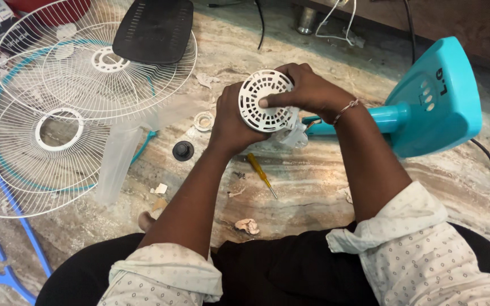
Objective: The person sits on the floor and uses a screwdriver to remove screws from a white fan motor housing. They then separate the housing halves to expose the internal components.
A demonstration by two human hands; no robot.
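The person's lap in dark cloth and rolled-up dotted sleeves (160,275) fill the near edge of the marble floor (313,187). Toward the far left corner lie two white wire fan guards (58,113), overlapping, with a black slotted cover (154,28) on top. At the right edge lies a teal fan stand (432,102), its neck pointing toward the hands. Both hands hold a white round vented motor cover (265,101) above the floor's middle: the left hand (231,122) is wrapped around its left side, the right hand (307,90) clamped over its top, thumb pressed on the face. Beneath them lie a yellow-handled screwdriver (261,173) and a black knob (183,151).
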